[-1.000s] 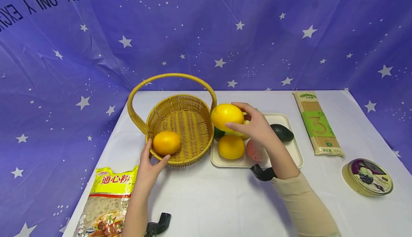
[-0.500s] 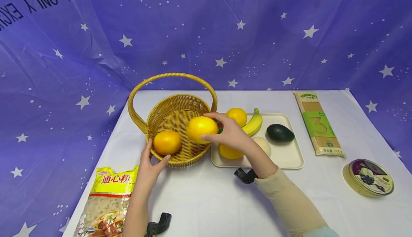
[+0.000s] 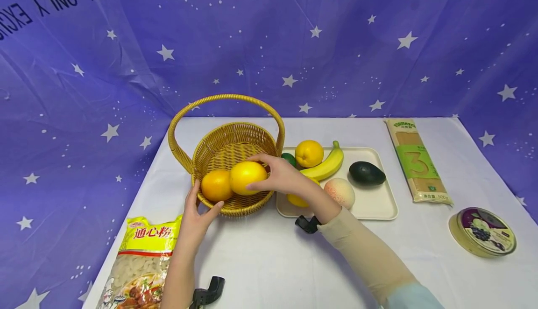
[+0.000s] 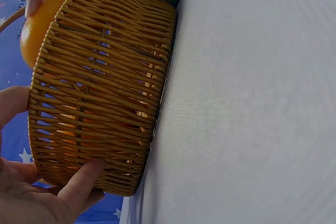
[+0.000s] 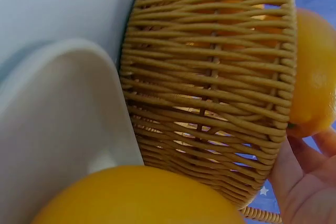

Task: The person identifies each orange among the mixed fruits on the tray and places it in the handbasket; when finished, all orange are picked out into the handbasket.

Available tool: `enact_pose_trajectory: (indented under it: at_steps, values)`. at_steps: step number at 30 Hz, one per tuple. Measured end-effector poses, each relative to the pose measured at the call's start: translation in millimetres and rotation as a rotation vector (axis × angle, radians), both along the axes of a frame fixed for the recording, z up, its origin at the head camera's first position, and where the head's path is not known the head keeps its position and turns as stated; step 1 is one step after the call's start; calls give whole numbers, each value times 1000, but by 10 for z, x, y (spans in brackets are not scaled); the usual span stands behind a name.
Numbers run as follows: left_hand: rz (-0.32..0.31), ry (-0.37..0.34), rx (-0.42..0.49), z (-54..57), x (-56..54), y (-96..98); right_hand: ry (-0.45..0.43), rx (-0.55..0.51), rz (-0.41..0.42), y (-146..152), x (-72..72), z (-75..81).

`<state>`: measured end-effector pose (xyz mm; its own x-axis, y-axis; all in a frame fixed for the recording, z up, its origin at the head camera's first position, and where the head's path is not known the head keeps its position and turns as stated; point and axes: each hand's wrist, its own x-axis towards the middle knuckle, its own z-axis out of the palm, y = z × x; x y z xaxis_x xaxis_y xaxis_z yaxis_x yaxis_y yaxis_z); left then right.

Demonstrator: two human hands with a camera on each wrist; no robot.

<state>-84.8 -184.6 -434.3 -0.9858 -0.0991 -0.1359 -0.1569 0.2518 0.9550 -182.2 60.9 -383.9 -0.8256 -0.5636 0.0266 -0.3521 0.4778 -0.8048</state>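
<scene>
My right hand holds a yellow-orange orange just inside the wicker basket, fingers behind it and thumb in front. In the right wrist view this orange shows above the basket's rim. A deeper-coloured orange lies at the basket's front left, with the held one beside it; I cannot tell whether they touch. My left hand grips the basket's front-left side. The left wrist view shows its fingers against the woven wall and a digit at the rim.
Right of the basket, a cream tray bears an orange, a banana, a peach and a dark avocado. A noodle pack and round tin lie farther right. A pasta bag lies front left.
My right hand has carried its orange left from above the tray and lowered it into the basket, beside the other orange. The left hand has stayed at the basket's side.
</scene>
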Motion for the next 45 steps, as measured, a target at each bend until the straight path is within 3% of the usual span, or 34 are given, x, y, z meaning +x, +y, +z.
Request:
enact_pose_trajectory:
  at_steps: [7, 19, 31, 40, 45]
  values:
    - [-6, 6, 19, 14, 5, 4, 6, 73, 102, -73, -57, -27]
    - [-4, 0, 21, 27, 8, 4, 45, 122, 200, -131, 6, -26]
    - [-3, 4, 8, 9, 4, 7, 123, 218, 199, -198, 51, -51]
    - [0, 7, 21, -4, 2, 0, 128, 218, 212, -200, 59, -55]
    - [-3, 8, 21, -2, 0, 5, 102, 166, 211, -175, 54, -55]
